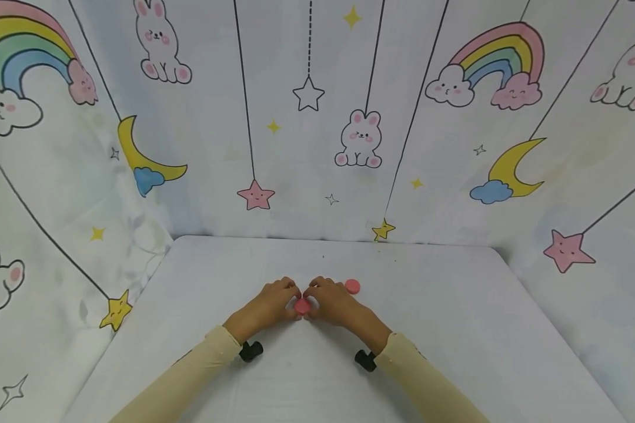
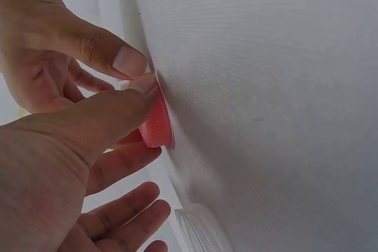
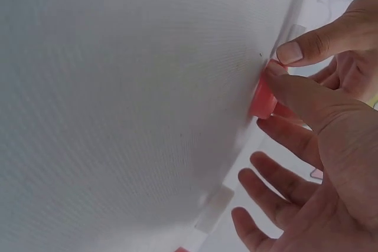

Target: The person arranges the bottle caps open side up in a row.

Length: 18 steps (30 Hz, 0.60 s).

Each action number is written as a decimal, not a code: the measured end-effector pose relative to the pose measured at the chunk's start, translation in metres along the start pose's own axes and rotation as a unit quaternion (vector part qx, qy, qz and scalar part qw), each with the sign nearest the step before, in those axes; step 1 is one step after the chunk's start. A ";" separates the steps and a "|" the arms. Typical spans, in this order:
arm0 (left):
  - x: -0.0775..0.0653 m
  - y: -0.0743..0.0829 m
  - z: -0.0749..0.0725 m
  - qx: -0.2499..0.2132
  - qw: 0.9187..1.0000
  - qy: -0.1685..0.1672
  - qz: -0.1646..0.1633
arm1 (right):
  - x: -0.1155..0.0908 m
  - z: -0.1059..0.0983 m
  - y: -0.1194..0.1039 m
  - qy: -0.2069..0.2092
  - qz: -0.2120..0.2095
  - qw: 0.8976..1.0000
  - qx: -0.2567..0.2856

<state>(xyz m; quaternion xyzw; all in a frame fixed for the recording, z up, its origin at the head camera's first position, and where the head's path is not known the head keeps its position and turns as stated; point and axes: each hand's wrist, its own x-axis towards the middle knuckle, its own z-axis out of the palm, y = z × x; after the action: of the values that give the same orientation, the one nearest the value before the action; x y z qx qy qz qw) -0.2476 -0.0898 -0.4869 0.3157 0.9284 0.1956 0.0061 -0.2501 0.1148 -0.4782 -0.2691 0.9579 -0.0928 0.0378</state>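
A small round red screw cap (image 1: 302, 306), ribbed around its side (image 2: 158, 123), sits low at the white table between both hands. My left hand (image 1: 268, 305) pinches it from the left, thumb along the near side and a finger behind. From the right, my right hand (image 1: 336, 302) grips the same cap (image 3: 263, 100), its thumb close to the left thumb. The other fingers of both hands are spread loosely away from the cap. A second red cap (image 1: 352, 286) lies just beyond the right hand.
A clear ribbed round piece (image 2: 202, 228) lies past the left fingers in the left wrist view. Another clear piece (image 3: 214, 209) lies past the right fingers in the right wrist view. Printed cloth walls (image 1: 307, 194) border the white table (image 1: 428, 294).
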 end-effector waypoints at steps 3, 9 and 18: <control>0.000 0.000 0.000 0.001 1.000 0.000 -0.001 | 0.001 0.001 -0.001 0.002 -0.005 1.000 -0.004; 0.001 -0.002 0.003 0.010 1.000 0.009 0.009 | 0.001 0.001 -0.001 0.001 -0.011 1.000 -0.004; 0.002 -0.004 0.006 0.013 1.000 0.011 0.011 | 0.001 0.002 0.000 0.003 -0.013 1.000 -0.005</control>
<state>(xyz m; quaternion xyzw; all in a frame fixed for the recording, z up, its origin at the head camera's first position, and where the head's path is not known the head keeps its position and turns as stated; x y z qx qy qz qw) -0.2506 -0.0892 -0.4932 0.3239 0.9273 0.1873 -0.0100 -0.2509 0.1133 -0.4801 -0.2816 0.9548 -0.0899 0.0322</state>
